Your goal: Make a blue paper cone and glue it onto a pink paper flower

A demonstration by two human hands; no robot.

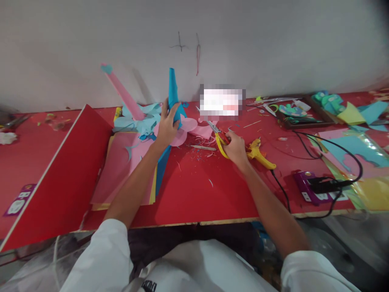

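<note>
My left hand (167, 125) is closed round a long folded strip of blue paper (173, 91) that stands up toward the wall and runs down under my wrist. Pink paper heart shapes (190, 125) and light blue cut-outs (133, 121) lie just beside it. My right hand (234, 147) rests on the red table (194, 182) with its fingers curled on the yellow handles of a pair of scissors (219, 138), whose blades point up and to the left. A yellow glue gun (259, 156) lies right next to that hand.
A stack of pink and yellow sheets (121, 170) lies left of my arm, beside a tilted red board (60, 170). A black cord (319, 162) runs to a purple power strip (316, 188). Coloured papers (355, 150) and craft pieces (298, 111) crowd the right side. Paper scraps (202, 152) litter the middle.
</note>
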